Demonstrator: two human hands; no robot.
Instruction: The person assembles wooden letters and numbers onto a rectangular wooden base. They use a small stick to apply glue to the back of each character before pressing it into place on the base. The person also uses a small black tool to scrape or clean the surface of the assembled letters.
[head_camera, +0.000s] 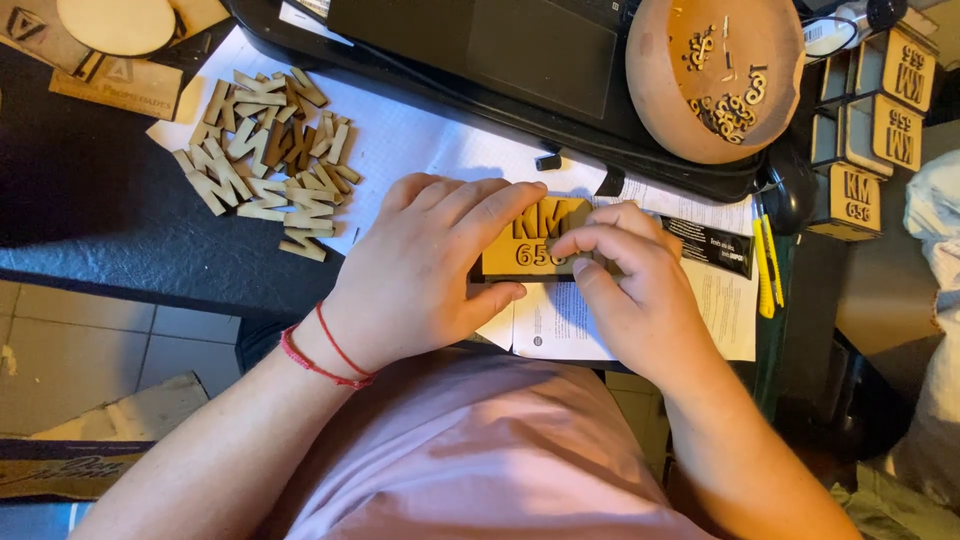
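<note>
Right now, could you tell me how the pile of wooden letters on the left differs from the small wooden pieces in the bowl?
The pile of wooden letters lies loose on white paper, left of the left hand; the small wooden pieces sit inside the round brown bowl, beyond the right hand. The letters are larger, straight-stroked shapes; the bowl's pieces are much smaller and many look rounded. The letters heap up thickly; the bowl's pieces are fewer and scattered. Both are flat, pale cut wood.

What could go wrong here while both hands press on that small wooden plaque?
The right hand fingertips cover the plaque edge, so a small cut-out piece could shift unseen. The left hand wrist lies close to the loose wooden letters; a sweep might scatter them. The bowl rests tilted on the laptop and could tip.
</note>
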